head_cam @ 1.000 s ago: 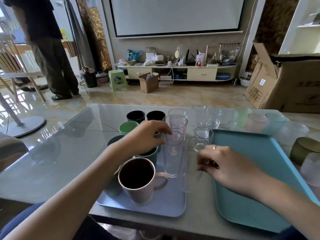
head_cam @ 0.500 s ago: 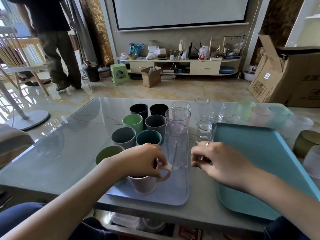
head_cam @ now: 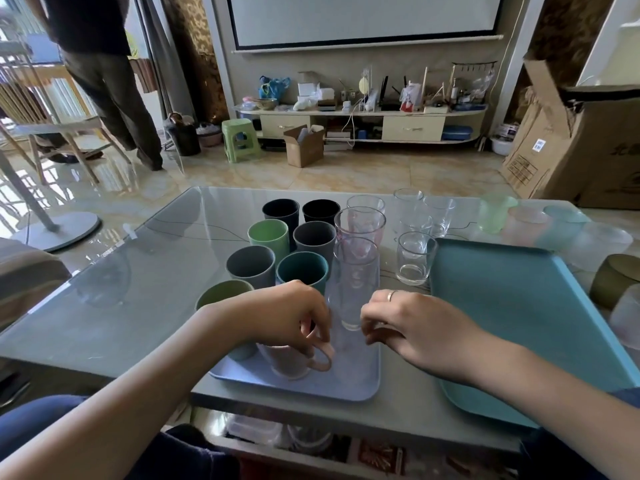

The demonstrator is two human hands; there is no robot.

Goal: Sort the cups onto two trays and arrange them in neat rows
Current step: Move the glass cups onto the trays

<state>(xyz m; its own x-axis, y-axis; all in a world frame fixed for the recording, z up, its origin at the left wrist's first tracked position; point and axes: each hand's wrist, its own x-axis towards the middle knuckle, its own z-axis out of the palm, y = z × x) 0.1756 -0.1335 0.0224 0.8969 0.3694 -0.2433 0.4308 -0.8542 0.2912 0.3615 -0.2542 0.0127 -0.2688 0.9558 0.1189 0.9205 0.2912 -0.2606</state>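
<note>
**Mug under the left hand, tall glass between the two hands**

I take the lavender tray as my landmark; the pink mug stands upright at its near end, with its handle turned toward the tray's right side; my left hand sits directly over the mug, its fingers curled down at the rim beside the handle, so I read it as gripping the mug, though the hand hides the exact contact; the tall clear glass stands upright on the tray just beyond the mug and to its right, in the gap between both hands; my right hand hovers over the tray's right edge, fingers loosely curled with nothing visibly in them, near the base of that glass but, as far as I can tell, not touching it; beyond the mug the coloured cups stand in rows toward the tray's far end; the teal tray to the right of the lavender tray is bare, with a short glass between the two trays on the tabletop; my judgement: the left hand is the nearer one for squaring the mug into its row, and the handle's rightward reach toward the tall glass is the clearance to watch.
</note>
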